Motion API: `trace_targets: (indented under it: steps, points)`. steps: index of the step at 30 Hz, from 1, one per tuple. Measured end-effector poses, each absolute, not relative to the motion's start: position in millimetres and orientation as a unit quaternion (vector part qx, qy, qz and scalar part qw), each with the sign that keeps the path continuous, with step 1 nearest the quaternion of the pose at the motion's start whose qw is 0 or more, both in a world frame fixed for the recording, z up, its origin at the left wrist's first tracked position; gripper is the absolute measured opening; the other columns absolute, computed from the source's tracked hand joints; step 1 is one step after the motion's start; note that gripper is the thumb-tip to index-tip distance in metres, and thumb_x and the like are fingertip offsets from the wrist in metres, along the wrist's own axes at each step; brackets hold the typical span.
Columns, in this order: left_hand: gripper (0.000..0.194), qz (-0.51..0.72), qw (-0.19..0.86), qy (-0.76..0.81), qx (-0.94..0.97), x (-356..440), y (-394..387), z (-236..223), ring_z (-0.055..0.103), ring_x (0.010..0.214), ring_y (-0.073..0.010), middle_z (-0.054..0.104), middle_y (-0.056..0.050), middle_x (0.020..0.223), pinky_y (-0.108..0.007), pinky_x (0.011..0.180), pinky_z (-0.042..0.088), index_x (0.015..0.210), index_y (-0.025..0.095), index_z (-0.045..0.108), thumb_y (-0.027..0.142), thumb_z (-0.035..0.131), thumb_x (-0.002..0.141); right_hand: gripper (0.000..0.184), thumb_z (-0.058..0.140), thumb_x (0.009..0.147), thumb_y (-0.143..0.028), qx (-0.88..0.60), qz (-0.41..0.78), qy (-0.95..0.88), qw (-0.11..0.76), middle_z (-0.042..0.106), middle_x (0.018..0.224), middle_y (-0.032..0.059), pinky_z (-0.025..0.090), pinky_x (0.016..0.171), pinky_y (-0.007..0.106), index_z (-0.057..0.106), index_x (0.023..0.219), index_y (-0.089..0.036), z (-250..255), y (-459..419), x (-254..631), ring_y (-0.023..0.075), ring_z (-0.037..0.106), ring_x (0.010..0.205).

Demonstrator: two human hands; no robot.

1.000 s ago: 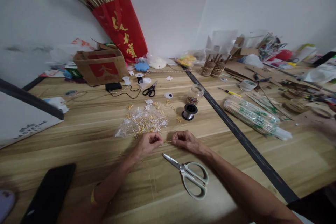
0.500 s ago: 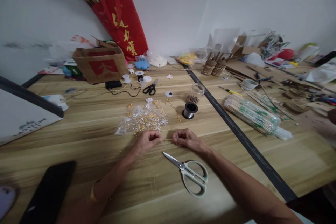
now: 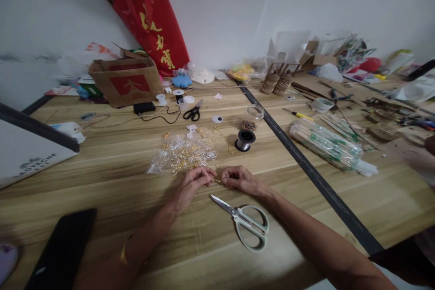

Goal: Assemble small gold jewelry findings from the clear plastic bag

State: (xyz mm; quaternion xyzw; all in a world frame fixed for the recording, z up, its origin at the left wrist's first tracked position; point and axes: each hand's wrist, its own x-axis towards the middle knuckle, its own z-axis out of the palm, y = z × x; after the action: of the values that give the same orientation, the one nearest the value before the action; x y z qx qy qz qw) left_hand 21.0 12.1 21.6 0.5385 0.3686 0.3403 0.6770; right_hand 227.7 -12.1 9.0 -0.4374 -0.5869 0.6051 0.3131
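My left hand [image 3: 190, 184] and my right hand [image 3: 239, 178] rest on the wooden table [image 3: 115, 199], fingers pinched, close together. Between their fingertips runs a small gold piece [image 3: 216, 181], thin like a chain or pin. Just beyond them lies a clear plastic bag of gold findings [image 3: 183, 155]. White-handled scissors [image 3: 243, 220] lie shut on the table just in front of my right wrist. A spool of clear thread [image 3: 245, 139] stands behind the right hand.
Black scissors [image 3: 193, 112], a small jar of beads [image 3: 253, 117] and a cardboard box [image 3: 126, 81] sit farther back. A bag of skewers [image 3: 326, 149] lies right of a black strip [image 3: 306, 166]. A black phone [image 3: 61, 249] is at the near left. Clutter fills the far right.
My hands have stayed in the same spot, the left fingers shifting slightly toward the right hand. The view has tilted a little.
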Motion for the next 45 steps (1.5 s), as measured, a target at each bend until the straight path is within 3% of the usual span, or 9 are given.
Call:
trace_targets:
  steps: [13,20,30,36,45]
  points:
    - [0.021,0.359,0.742,0.333,0.458,24,10,24,0.055,0.065,-0.0122,0.067,-0.004,0.073,-0.025,0.065,0.042,0.060,0.014,0.059,0.028,0.075,0.061,0.045,0.063,0.077,-0.057,-0.442,0.603,-0.592,0.301,0.043,0.059,-0.0048,0.023,0.050,0.022,0.056,0.076,-0.013,16,-14,224,0.0067,0.032,0.052]
    - [0.023,0.344,0.715,0.383,0.473,22,14,13,0.059,0.068,-0.0133,0.071,-0.005,0.074,-0.027,0.071,0.046,0.072,0.013,0.071,0.034,0.077,0.063,0.045,0.063,0.076,-0.058,-0.448,0.602,-0.588,0.300,0.043,0.058,-0.0048,0.023,0.049,0.022,0.056,0.075,-0.014,14,-14,224,0.0066,0.032,0.052]
    - [0.022,0.365,0.666,0.426,0.492,23,16,7,0.064,0.067,-0.0145,0.073,-0.005,0.076,-0.029,0.072,0.051,0.074,0.013,0.071,0.028,0.078,0.059,0.046,0.063,0.076,-0.059,-0.448,0.598,-0.594,0.298,0.044,0.060,-0.0041,0.024,0.050,0.022,0.056,0.076,-0.014,13,-13,224,0.0075,0.034,0.053]
    - [0.032,0.385,0.639,0.446,0.495,22,17,6,0.068,0.074,-0.0177,0.073,-0.004,0.076,-0.031,0.075,0.054,0.085,0.014,0.069,0.026,0.080,0.058,0.046,0.063,0.077,-0.059,-0.447,0.606,-0.587,0.297,0.042,0.058,-0.0050,0.022,0.049,0.022,0.056,0.076,-0.014,13,-14,225,0.0069,0.031,0.052]
    - [0.023,0.382,0.589,0.463,0.541,23,16,4,0.068,0.073,-0.0171,0.074,-0.005,0.078,-0.029,0.074,0.054,0.078,0.014,0.073,0.026,0.079,0.060,0.044,0.062,0.078,-0.058,-0.448,0.592,-0.599,0.300,0.041,0.060,-0.0047,0.024,0.051,0.022,0.056,0.075,-0.014,12,-15,223,0.0075,0.031,0.054]
